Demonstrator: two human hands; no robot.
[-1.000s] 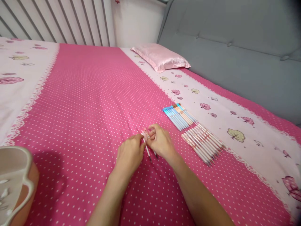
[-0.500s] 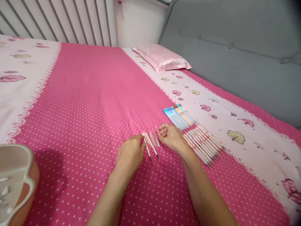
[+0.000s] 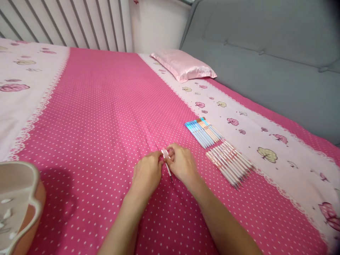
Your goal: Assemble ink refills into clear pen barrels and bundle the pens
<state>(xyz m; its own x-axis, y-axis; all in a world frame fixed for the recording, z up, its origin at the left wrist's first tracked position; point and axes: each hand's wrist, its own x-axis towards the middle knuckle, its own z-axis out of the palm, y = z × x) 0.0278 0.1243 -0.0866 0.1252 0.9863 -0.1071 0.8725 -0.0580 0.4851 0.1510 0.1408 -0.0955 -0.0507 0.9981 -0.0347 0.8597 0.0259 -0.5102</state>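
Note:
My left hand and my right hand meet at the middle of a pink dotted bedsheet, fingertips pinched together on a thin white pen whose dark tip points toward me. Other pens under my right hand are hidden. To the right lie two neat rows of pens: a blue and orange row farther away and a white and pink row nearer.
A pink satin pillow lies at the far end beside a grey padded headboard. A cream and orange basket stands at the lower left. White bands with tree prints border the sheet on both sides.
My right hand reached out toward the pen rows, then came back left to meet my left hand over the loose pens. The left hand stayed put.

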